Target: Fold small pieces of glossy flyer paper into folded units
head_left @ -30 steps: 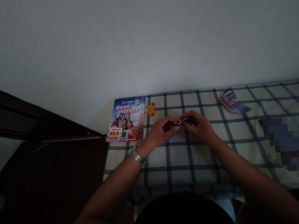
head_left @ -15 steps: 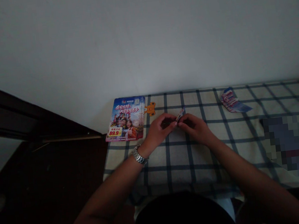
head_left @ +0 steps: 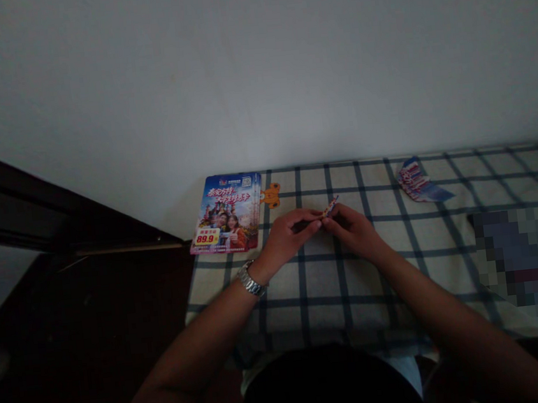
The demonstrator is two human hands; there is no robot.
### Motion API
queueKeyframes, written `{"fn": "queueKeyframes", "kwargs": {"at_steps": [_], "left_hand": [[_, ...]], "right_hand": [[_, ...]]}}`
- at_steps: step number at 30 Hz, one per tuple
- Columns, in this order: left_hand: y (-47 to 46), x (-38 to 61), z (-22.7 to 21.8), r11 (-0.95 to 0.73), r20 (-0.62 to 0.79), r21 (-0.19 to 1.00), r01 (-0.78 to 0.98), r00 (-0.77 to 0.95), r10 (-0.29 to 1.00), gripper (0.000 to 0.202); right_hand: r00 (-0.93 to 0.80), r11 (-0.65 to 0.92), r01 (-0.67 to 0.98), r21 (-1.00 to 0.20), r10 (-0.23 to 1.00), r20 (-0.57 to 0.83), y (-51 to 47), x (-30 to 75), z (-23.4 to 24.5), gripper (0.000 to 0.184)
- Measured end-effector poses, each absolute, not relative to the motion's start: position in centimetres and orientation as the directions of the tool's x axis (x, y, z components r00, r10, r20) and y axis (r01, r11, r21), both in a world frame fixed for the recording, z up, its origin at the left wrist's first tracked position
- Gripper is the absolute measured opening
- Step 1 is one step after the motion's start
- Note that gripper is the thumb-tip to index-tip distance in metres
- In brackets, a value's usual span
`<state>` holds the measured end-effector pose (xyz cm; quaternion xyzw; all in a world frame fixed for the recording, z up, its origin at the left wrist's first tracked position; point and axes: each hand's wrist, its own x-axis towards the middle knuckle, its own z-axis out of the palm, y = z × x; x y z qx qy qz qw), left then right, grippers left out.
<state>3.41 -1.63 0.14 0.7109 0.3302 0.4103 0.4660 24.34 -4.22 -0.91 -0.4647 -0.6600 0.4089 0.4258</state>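
Over the middle of the checked cloth, my left hand (head_left: pixel 296 229) and my right hand (head_left: pixel 351 230) meet with their fingertips pinched on a small folded piece of printed paper (head_left: pixel 330 206). A narrow white, red and blue strip of it sticks up between the fingers; the lower part is hidden by them. A stack of printed flyers (head_left: pixel 225 216) lies to the left of my left hand. Beside the stack is a flat orange bear-shaped piece (head_left: pixel 271 195). Farther right lies a pleated, folded flyer (head_left: pixel 421 182), apart from my right hand.
A blue-and-white checked cloth (head_left: pixel 325 279) covers the table, which runs along a plain wall (head_left: pixel 284 71). A blurred-out object (head_left: pixel 525 258) lies at the right. Dark furniture or a door (head_left: pixel 34 207) stands at the left, beyond the table's left edge.
The folded paper between my fingers has tilted and shows more of its printed side. My fingertips have shifted slightly to the right; the things on the table have stayed put.
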Motion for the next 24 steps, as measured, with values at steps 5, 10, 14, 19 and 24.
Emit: {"fn": "queueKeyframes", "kwargs": {"at_steps": [5,10,14,19,24], "left_hand": [[-1.63,3.51,-0.24,-0.338,0.266,0.937,0.088,0.446,0.854,0.02],[-1.71,3.57,-0.25,-0.317,0.247,0.943,0.104,0.421,0.873,0.02],[-1.83,3.62,-0.13,-0.347,0.273,0.927,0.143,0.377,0.885,0.017],[-1.94,3.78,0.04,-0.361,0.285,0.919,0.157,0.365,0.886,0.016],[-2.1,3.84,0.37,-0.363,0.285,0.915,0.175,0.355,0.89,0.015]], "right_hand": [[-0.196,0.259,0.321,-0.911,0.959,0.204,-4.35,24.34,-0.76,0.023],[-0.193,0.264,0.331,-0.906,0.959,0.209,-4.56,24.17,-0.34,0.015],[-0.197,0.27,0.338,-0.902,0.957,0.212,-4.58,24.1,-0.17,0.013],[-0.163,0.232,0.336,-0.913,0.969,0.186,-4.64,23.88,0.01,0.017],[-0.106,0.171,0.201,-0.965,0.983,0.152,-4.45,23.7,-0.69,0.028]]}}
